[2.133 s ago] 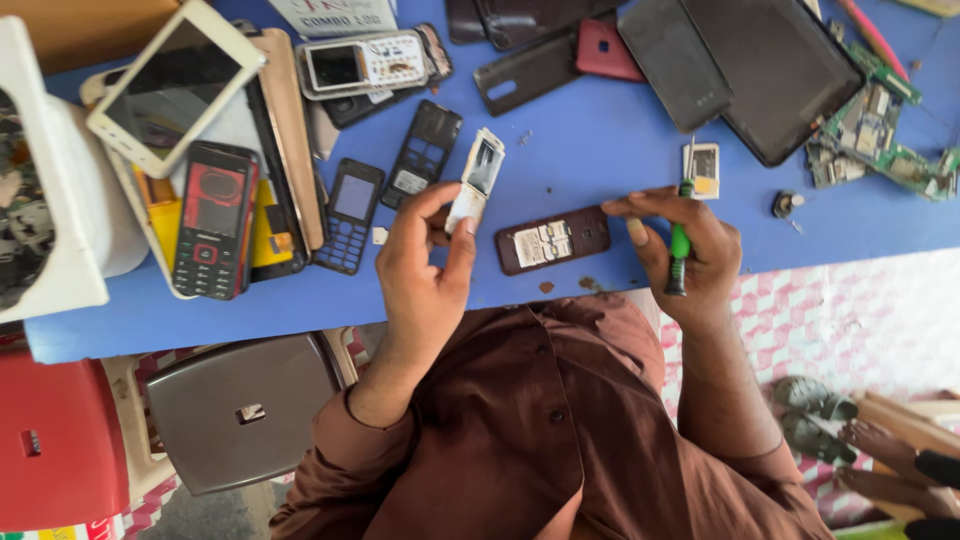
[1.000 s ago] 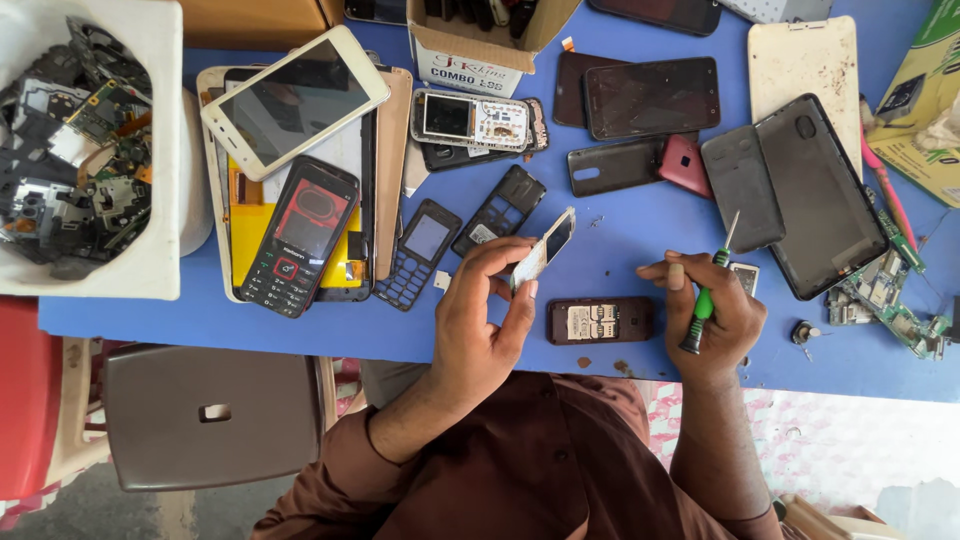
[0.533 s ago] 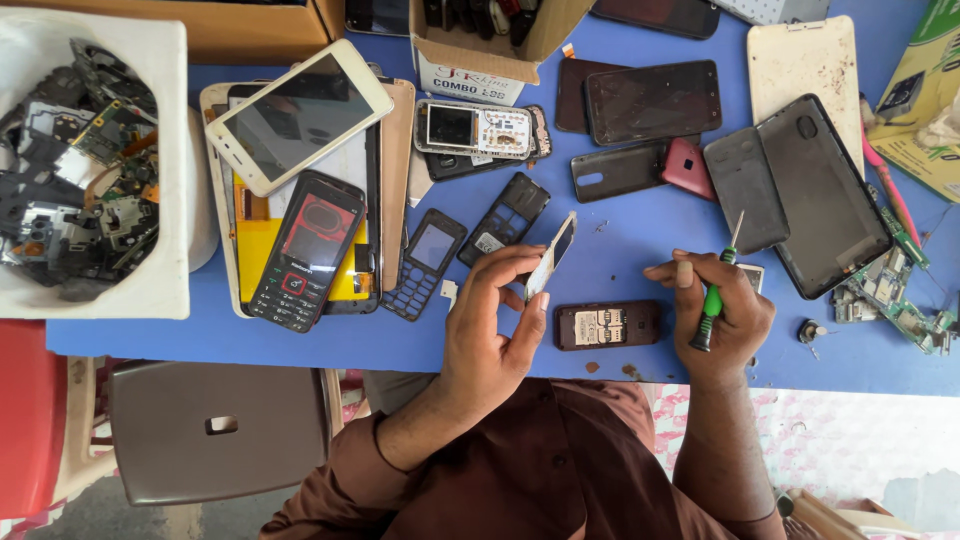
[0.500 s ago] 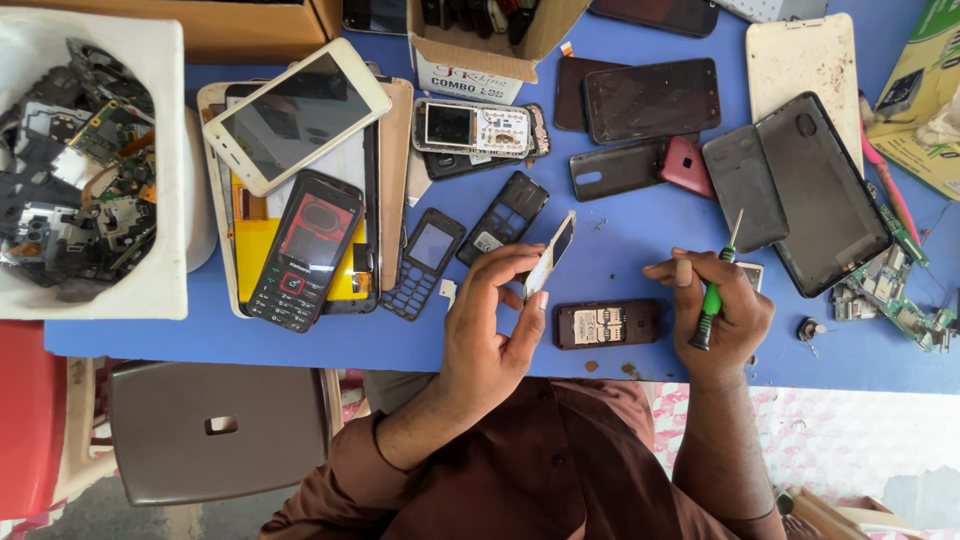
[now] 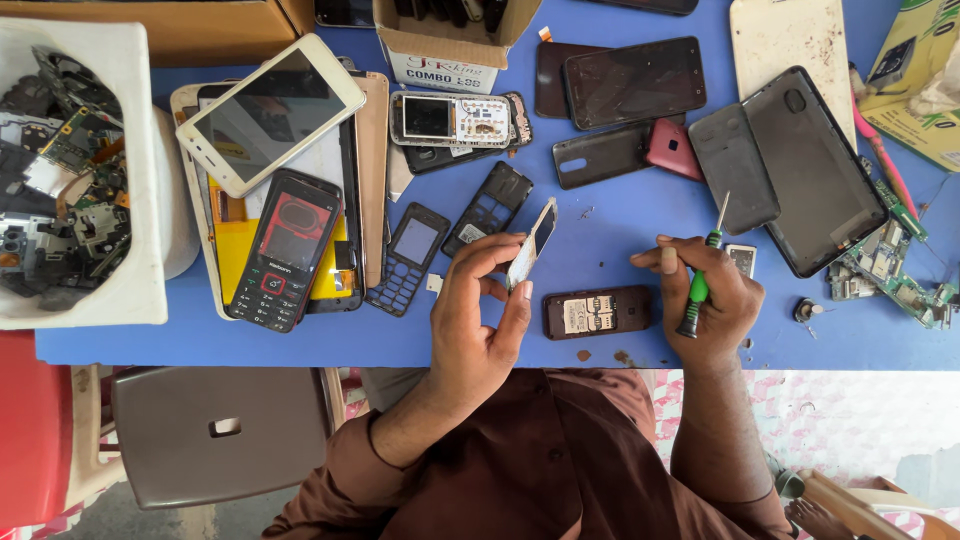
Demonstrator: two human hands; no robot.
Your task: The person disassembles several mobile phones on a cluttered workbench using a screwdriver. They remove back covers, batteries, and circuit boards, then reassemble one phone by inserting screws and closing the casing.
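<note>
Mid-disassembly: left hand (image 5: 480, 320) pinches a phone panel (image 5: 532, 243) above the open phone (image 5: 598, 312), right hand (image 5: 712, 300) beside it grips a screwdriver (image 5: 702, 275), so the tip likely needs seating next.

One head-worn camera looks almost straight down from above the person's own chest, facing away from the body toward 12 o'clock. The blue surface (image 5: 620, 240) fills the upper two thirds of the frame, its near edge running across just below the middle; the brown sleeves and lap sit at 6 o'clock. It hangs fairly near: the hands, left (image 5: 480, 320) and right (image 5: 705, 300), lie close to centre. A white bin (image 5: 150, 290) sits at 9 o'clock, circuit boards (image 5: 890, 270) at 3 o'clock
</note>
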